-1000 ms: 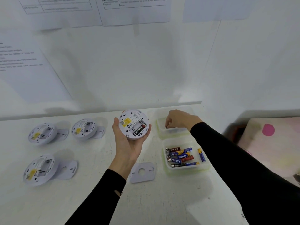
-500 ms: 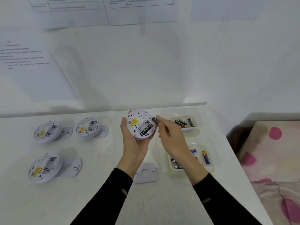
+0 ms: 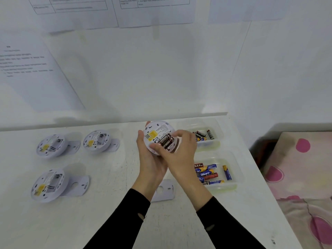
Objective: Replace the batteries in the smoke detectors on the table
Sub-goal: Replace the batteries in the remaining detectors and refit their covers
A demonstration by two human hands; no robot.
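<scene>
Held unit: the smoke detector [image 3: 158, 135] is lifted above the desk [image 3: 107, 212], centre of the frame, back side up with its battery bay showing.
Left hand: the left hand [image 3: 150, 159] cups the detector from below, fingers curled round its left rim.
Right hand: the right hand [image 3: 179, 151] arches over the bay, thumb and forefinger curled at opposite ends of a battery [image 3: 166, 141] and pinching it. A second dark cell lies beside it in the bay.
Step, as judged: seating this battery in its slot.
Supplies: far tray [image 3: 208, 146], right of centre, holds a few dark cells. Near tray [image 3: 233, 186], below it, holds mixed blue and red ones.
Waiting: three open detectors [image 3: 51, 145] lie at the left of the frame, and a loose mounting plate [image 3: 164, 191] lies under the wrists.
Risk, polarity: the markings are hidden by the fingers, so the cell could go in reversed.
Risk, seating: uneven pressure could leave one end riding above its contact, or spring the cell out.
Risk, grip: pushing down on a unit held only by its rim could tilt it out of the palm.
Risk, mix-up: which tray holds spent cells cannot be told.
</scene>
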